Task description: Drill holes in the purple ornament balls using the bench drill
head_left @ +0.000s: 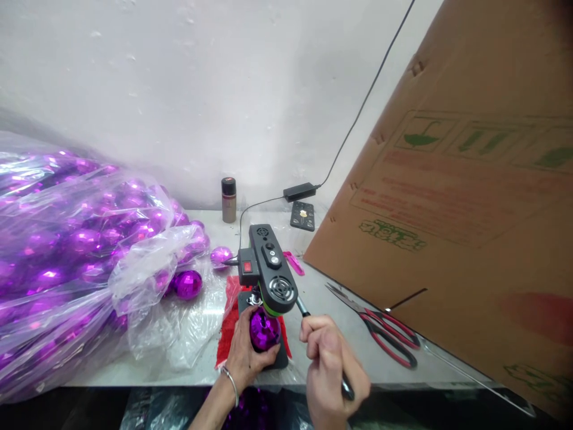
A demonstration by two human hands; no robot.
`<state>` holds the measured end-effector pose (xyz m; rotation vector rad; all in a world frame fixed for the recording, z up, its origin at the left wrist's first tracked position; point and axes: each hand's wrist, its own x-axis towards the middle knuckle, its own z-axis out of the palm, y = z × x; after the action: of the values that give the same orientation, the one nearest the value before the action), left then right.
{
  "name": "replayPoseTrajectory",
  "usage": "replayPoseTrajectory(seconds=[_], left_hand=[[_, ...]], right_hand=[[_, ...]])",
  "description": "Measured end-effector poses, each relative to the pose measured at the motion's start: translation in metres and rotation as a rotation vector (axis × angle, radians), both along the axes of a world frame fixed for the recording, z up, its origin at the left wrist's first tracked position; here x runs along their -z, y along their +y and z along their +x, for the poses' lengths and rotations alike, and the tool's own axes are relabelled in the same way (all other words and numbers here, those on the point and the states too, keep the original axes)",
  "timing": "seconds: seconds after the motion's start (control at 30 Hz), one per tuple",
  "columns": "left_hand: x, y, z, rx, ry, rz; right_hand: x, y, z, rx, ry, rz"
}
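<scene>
My left hand [244, 353] is wrapped round a shiny purple faceted ball [264, 329], holding it on the base under the head of a small black machine [267, 269] with a red switch. My right hand [331, 364] is closed round the machine's lever handle [303, 309], which sticks out to the right of the machine head. A red mat [229, 325] lies under the machine's base.
A big clear plastic bag [67, 251] full of purple balls fills the left; loose purple balls [188, 284] lie at its mouth. Red-handled scissors [385, 331] lie to the right. A large cardboard box [470, 197] leans at right. A small bottle [228, 200], power adapter [299, 191] and cable sit at the back.
</scene>
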<state>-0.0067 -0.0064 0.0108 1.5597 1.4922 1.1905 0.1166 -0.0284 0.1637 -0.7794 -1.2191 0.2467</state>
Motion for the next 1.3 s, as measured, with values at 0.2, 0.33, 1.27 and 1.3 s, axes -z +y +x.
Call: replayPoseTrajectory(seconds=[0.2,0.33,1.27,1.3], left_hand=[[-0.001,-0.002,0.0,-0.004,0.009,-0.003],[-0.001,-0.002,-0.001,0.013,0.021,-0.008],[-0.002,-0.001,0.003,-0.007,0.073,0.06],[-0.002,-0.001,0.003,-0.006,0.076,0.061]], right_hand=[[-0.002,0.007,-0.009,0.081,0.03,0.072],[0.001,0.008,-0.01,0.092,0.052,0.076],[0.019,0.005,-0.012,0.07,0.106,0.048],[0.019,0.005,-0.012,0.075,0.112,0.058]])
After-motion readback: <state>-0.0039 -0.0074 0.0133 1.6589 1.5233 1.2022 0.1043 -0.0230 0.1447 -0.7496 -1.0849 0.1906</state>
